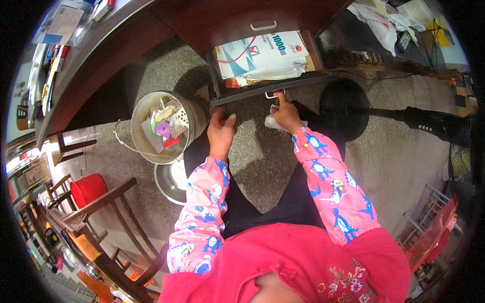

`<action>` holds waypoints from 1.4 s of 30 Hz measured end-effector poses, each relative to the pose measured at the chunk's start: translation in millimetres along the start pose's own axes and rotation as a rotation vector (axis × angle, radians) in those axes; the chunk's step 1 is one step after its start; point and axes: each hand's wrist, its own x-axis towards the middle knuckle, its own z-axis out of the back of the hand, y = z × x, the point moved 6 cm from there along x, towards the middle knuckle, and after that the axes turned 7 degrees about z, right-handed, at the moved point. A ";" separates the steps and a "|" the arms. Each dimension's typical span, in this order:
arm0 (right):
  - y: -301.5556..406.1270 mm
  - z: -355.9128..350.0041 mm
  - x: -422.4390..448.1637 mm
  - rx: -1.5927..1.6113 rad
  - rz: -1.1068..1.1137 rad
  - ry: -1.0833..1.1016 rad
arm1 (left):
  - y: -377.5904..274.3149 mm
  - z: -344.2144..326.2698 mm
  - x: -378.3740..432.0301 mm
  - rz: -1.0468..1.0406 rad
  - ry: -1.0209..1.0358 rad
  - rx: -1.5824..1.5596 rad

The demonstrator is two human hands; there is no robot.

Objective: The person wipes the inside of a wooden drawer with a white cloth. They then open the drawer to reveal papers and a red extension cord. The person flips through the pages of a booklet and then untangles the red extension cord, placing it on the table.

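An open drawer of a dark wooden desk juts out before me. In it lie a white printed book, a crumpled clear plastic wrapper and a small red packet. The forefinger of my right hand touches the white handle on the drawer front. White cloth or tissue is bunched under that palm, held by the curled fingers. My left hand is by the drawer's left front corner, thumb apart, with nothing visible in it. Whether its fingertips touch the drawer is unclear.
A bucket of paper scraps stands left of my legs, with a metal basin beside it. Farther left are a wooden chair and a red bucket. A round black base with a pole stands at right. Above is a closed drawer.
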 end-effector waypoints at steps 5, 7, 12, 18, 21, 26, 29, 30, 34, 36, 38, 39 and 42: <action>-11.8 -1.0 -15.5 -0.062 0.031 0.030 | 16.8 -2.7 -32.5 -0.011 0.026 0.175; -10.2 0.9 -15.4 -0.106 0.019 0.067 | 35.4 -0.5 -35.7 0.000 0.056 0.179; -13.2 3.7 -26.8 -0.116 -0.107 0.080 | 38.6 -3.4 -47.4 0.042 0.086 0.230; -3.7 5.8 -64.5 -0.114 -0.181 0.188 | 47.0 0.7 -45.4 -0.027 0.077 0.242; -4.3 7.9 -81.9 -0.095 -0.206 0.183 | 48.5 0.1 -49.7 0.003 0.080 0.234; 2.3 11.8 -100.6 -0.106 -0.253 0.234 | 45.4 7.4 -62.2 -0.008 0.032 0.348; -7.9 7.2 -103.9 -0.122 -0.241 0.228 | 34.3 1.8 -71.3 -0.004 0.091 0.395; -9.0 8.6 -101.8 -0.136 -0.212 0.218 | 24.1 -0.5 -73.5 -0.068 0.074 0.393; -13.4 -1.1 -104.3 -0.142 -0.167 0.243 | -13.6 -5.2 -87.7 -0.186 0.046 0.323; -11.5 -8.5 -111.1 -0.165 -0.139 0.231 | -30.2 -12.5 -78.1 -0.273 0.061 0.314; 11.3 -10.3 -116.8 -0.101 -0.160 0.355 | -34.5 -21.1 -58.1 -0.421 0.041 0.340; 22.0 -9.3 -122.5 -0.071 -0.175 0.415 | -37.0 -27.3 -49.4 -0.494 0.035 0.351; 49.4 -10.2 -132.3 0.064 0.001 0.427 | -44.5 -48.0 -18.9 -0.542 0.028 0.519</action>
